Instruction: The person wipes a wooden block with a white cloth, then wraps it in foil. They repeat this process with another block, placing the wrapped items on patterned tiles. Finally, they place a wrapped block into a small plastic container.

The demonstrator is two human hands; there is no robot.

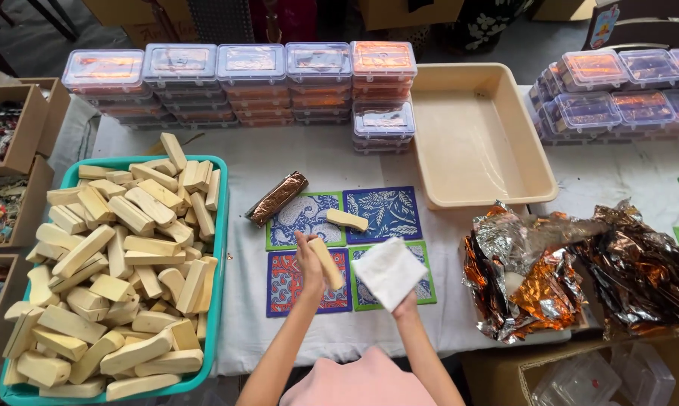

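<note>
Presently, left hand: fingers clamped on a pale wooden block, above the red patterned mat.
Right hand: fingers pinched on a white cloth square.
Risk: block may slip from the upright grip onto the desk.
Nearby: second pale block on the far mats; heaped teal tray at left could spill if knocked.

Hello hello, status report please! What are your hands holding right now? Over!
Left hand gripping a pale wooden block. Right hand holding a white cloth beside it. Both above the patterned mats; another block lies there. Nothing in the way.
</note>
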